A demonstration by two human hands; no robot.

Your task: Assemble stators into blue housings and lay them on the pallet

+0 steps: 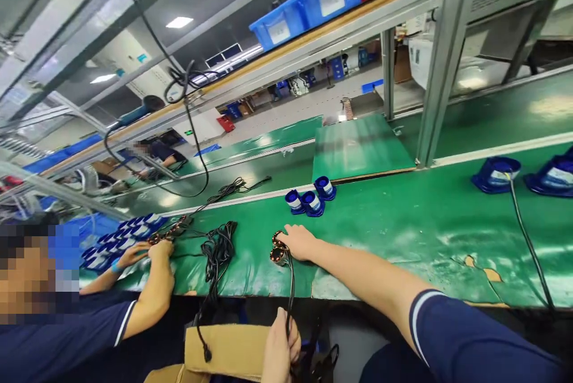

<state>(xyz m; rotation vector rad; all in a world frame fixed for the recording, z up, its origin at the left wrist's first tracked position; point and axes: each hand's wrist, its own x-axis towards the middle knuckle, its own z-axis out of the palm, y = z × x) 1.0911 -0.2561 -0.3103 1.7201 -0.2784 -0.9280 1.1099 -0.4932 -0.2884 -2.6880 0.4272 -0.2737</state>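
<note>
On the green bench, my right hand (pixel 299 242) is closed around two round copper-wound parts (pixel 278 253) near the front edge. Black cables (pixel 292 287) run from them down to my left hand (pixel 283 338), whose fingers are wrapped round them below the bench edge. Three blue cup-shaped housings (pixel 312 203) with white labels stand just beyond my right hand. To the left of the parts lies a bundle of black cables (pixel 218 252), hanging partly over the edge.
At the left, a person's hands (pixel 159 249) hold similar parts beside rows of blue housings (pixel 120 240). A cardboard box (pixel 230 350) is below the bench. More blue housings (pixel 496 174) stand at right. A metal post (pixel 441 73) rises behind the bench.
</note>
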